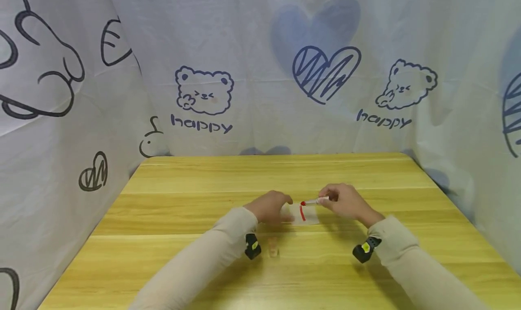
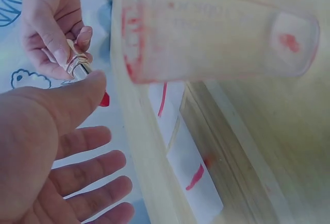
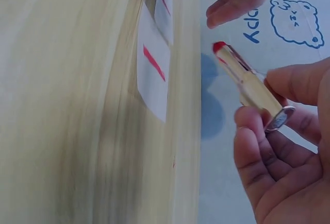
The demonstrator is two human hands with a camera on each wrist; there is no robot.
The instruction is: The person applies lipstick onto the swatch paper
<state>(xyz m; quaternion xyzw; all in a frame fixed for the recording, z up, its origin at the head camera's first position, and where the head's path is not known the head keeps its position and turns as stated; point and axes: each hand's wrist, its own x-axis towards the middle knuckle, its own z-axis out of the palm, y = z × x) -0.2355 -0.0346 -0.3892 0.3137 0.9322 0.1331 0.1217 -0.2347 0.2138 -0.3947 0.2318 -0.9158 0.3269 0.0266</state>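
My right hand (image 1: 345, 203) pinches a lipstick (image 1: 312, 202) by its base, with the red tip pointing left over a white paper card (image 1: 312, 215). One red stroke (image 1: 302, 213) runs across that card. In the left wrist view a second white card (image 2: 206, 206), also marked in red, lies beside the first. My left hand (image 1: 269, 207) hovers at the left of the cards, fingers extended and holding nothing; in the head view it hides most of the second card. Closer to me lies a clear lipstick cap (image 1: 273, 246) with red smears, large in the left wrist view.
The wooden table (image 1: 195, 251) reaches back to a white curtain (image 1: 260, 102) printed with bears and hearts, which also hangs at both sides. Each wrist wears a black camera strap; the left one (image 1: 252, 246) is near the cap.
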